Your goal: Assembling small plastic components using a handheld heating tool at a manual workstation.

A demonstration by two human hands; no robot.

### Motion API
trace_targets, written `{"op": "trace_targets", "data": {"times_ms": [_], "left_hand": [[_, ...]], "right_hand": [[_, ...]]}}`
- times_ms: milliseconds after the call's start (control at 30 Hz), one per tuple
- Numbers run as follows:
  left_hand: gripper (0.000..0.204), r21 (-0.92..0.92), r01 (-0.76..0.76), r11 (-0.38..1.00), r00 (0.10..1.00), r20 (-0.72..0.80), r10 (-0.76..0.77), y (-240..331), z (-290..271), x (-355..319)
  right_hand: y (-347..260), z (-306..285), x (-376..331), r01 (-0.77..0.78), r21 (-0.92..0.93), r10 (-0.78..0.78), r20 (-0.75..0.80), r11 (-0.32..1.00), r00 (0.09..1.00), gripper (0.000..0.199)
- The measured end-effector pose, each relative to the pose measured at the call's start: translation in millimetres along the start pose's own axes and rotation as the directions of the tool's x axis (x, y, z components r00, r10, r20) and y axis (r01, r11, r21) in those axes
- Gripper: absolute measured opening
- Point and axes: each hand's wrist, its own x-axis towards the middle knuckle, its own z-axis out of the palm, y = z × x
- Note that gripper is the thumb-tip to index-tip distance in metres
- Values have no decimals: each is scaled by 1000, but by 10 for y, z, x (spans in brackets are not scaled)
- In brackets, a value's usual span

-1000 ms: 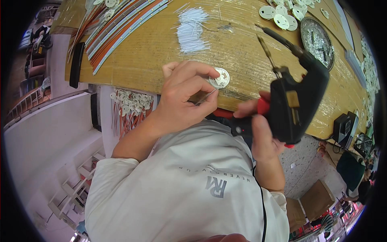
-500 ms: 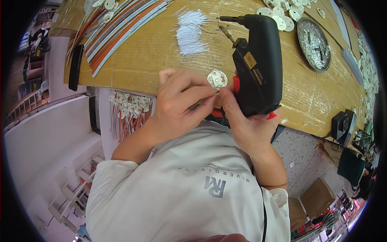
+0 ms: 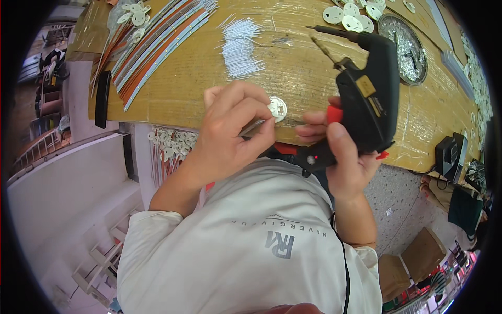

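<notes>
My left hand (image 3: 235, 128) pinches a small round white plastic disc (image 3: 278, 109) at its left edge, above the table's near edge. The disc has slots and small fittings on its face; the fingers cover part of it. In my right hand (image 3: 345, 157) is a black soldering gun (image 3: 371, 94) with a red trigger. Its thin tip and a brass-coloured feed tube point up and left, away from the disc. My right fingers wrap round the handle near the trigger, apart from my left hand.
A pile of thin white sticks (image 3: 242, 49) lies on the wooden table (image 3: 178, 99). LED strips (image 3: 162, 47) spread at the upper left, beside a black bar (image 3: 103, 99). More white discs (image 3: 350, 18) and a round metal dish (image 3: 402, 49) are at the upper right. Finished-looking pieces (image 3: 170, 144) hang below the edge.
My right hand and the soldering gun have moved right, away from the disc and my left hand. My left hand still pinches the disc, which has shifted slightly.
</notes>
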Motion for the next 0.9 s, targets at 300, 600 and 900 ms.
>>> {"op": "trace_targets", "data": {"times_ms": [300,600,900], "left_hand": [[15,65,-7,998,958,287,-12,-7,-116,320],[15,153,-84,985,855,519,-8,39,-161,558],[16,218,-191,957,795,606,20,128,-149,697]], "right_hand": [[26,-409,-83,25,-20,-26,-39,999,999,46],[73,-482,-77,29,23,-29,13,999,999,47],[100,-498,-75,35,44,-35,11,998,999,48]]}}
